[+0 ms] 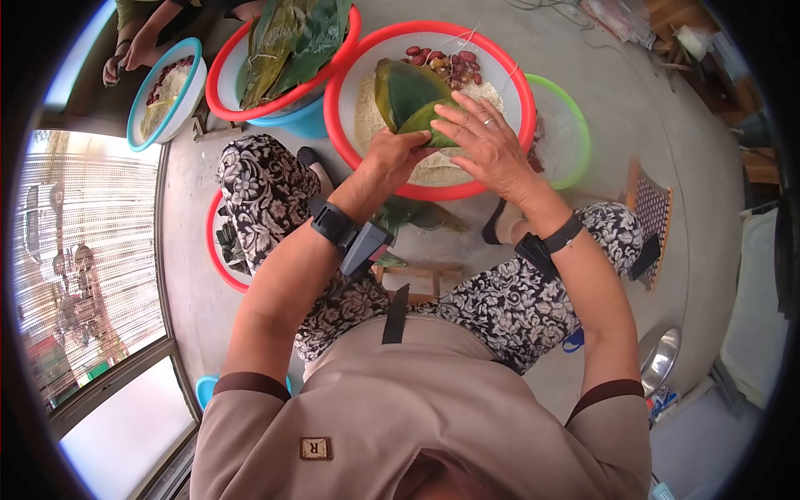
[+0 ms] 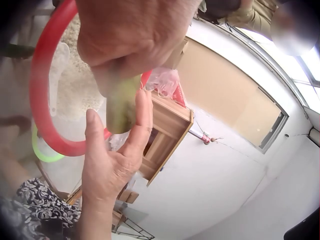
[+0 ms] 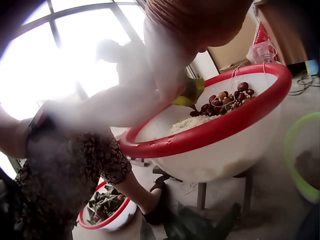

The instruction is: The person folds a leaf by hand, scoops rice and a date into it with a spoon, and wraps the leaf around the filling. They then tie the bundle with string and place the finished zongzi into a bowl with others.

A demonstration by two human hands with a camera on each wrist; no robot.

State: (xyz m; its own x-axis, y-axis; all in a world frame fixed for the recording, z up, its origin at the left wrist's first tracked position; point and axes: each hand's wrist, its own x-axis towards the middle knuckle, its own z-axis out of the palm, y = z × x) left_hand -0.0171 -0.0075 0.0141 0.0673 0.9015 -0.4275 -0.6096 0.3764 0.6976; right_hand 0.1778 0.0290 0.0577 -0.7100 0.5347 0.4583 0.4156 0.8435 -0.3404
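Broad green leaves (image 1: 408,90), overlapped and partly folded, are held above a large white basin with a red rim (image 1: 332,108). My left hand (image 1: 393,158) pinches their near edge, its thumb lying on top. The fingers of my right hand (image 1: 486,140) are spread and straight, touching the right side of the leaves. In the left wrist view, the folded leaf (image 2: 120,107) shows between the right thumb and fingers. Pale rice grains (image 1: 364,112) and dark red dates (image 1: 467,65) lie in the basin below. A white scoop (image 2: 59,75) rests on the rice.
More long leaves (image 1: 292,50) fill a red-rimmed basin at upper left. Beside it stands a blue-rimmed basin (image 1: 198,62), near another person's hands (image 1: 137,54). A green-rimmed basin (image 1: 586,125) is at right. Wrapped leaf bundles (image 3: 105,205) sit in a low basin by my leg.
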